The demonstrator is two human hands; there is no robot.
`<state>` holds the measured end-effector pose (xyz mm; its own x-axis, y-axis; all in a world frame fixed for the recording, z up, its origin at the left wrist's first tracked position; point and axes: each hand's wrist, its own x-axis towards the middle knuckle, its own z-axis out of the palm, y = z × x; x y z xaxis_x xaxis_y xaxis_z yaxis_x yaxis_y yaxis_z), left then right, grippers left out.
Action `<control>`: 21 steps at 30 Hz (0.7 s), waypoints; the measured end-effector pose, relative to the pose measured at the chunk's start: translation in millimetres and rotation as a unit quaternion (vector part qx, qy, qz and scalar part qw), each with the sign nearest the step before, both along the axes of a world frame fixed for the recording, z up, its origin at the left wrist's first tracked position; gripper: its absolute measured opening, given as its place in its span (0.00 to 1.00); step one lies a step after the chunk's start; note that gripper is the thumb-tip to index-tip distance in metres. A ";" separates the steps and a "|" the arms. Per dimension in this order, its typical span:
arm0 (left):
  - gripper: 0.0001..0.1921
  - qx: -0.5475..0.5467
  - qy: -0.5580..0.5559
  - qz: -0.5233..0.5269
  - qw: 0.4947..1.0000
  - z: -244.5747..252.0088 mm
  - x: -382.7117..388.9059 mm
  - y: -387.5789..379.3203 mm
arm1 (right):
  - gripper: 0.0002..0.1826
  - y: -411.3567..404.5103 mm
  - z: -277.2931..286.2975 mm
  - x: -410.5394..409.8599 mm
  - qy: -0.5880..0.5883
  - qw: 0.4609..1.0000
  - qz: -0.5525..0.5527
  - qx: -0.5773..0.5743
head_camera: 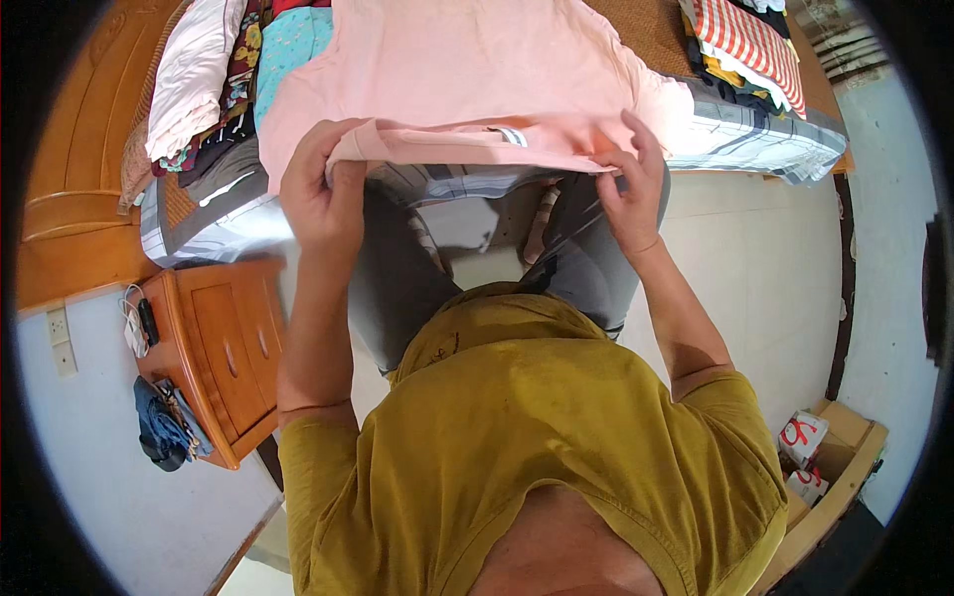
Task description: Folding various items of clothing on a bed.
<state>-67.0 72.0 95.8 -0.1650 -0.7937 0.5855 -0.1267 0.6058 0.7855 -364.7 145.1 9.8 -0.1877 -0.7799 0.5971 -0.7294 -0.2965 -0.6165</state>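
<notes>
A pink short-sleeved shirt [477, 67] is spread over the edge of the bed in front of me, its near edge lifted above my knees. My left hand [326, 186] grips that edge on the left, with the thumb on the near side of the cloth. On the right, my right hand [630, 186] pinches the edge between thumb and fingertips, other fingers raised. A small white label [511, 136] shows inside the opening between my hands. The far end of the shirt runs out of the picture at the top.
Folded clothes [195, 67] are piled at the left of the bed, and another stack [749, 56] lies at the right. A wooden nightstand [223, 357] stands at the left. A cardboard box [842, 447] with packages sits on the right by the wall.
</notes>
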 end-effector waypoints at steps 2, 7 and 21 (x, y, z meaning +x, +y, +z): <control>0.09 0.015 -0.011 0.000 1.000 -2.6 3.7 -0.1 | 0.11 -0.5 -0.8 -7.7 0.004 1.000 -0.022 -0.011; 0.10 0.054 -0.030 -0.006 0.998 -4.2 9.5 1.3 | 0.19 3.2 -11.9 -2.5 -0.140 0.988 0.005 0.062; 0.10 0.052 -0.011 -0.030 0.998 13.8 2.9 2.0 | 0.42 33.6 -42.3 41.1 -0.003 0.996 0.044 0.080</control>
<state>-64.1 74.0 109.6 -0.2261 -0.8383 0.4961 -0.1112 0.5282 0.8418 -323.6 178.7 -32.5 -0.1173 -0.8786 0.4629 -0.7004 -0.2572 -0.6658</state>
